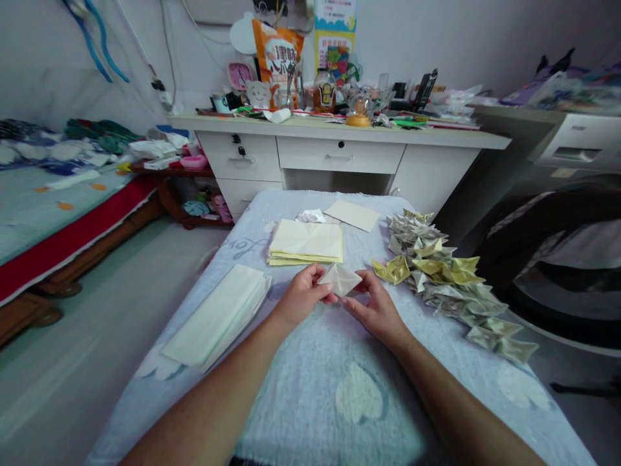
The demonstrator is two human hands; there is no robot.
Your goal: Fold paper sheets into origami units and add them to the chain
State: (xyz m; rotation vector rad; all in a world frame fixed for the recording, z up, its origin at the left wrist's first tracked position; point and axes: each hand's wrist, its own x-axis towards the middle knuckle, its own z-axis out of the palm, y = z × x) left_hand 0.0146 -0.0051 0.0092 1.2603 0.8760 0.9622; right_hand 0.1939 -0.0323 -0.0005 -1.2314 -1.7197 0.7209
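Observation:
Between my two hands is a small folded paper piece (341, 279), pale and diamond-shaped with crease lines. My left hand (306, 292) pinches its left corner, thumb on top. At the right corner, the fingers of my right hand (374, 304) close on it, with the thumb at the lower edge. Just beyond lies a stack of cream and yellow paper sheets (306, 241), the top one creased. Off to the left rests a long pile of folded white paper (220, 317). Many folded silver and gold paper pieces (436, 272) are heaped on the right.
A pale blue cloth (301, 395) covers the surface under my hands. Behind the stack lie a flat card (352, 215) and crumpled white plastic (311, 216). A cluttered white desk (310, 152) stands ahead, a bed (72, 200) at left, a washing machine (577, 149) at right.

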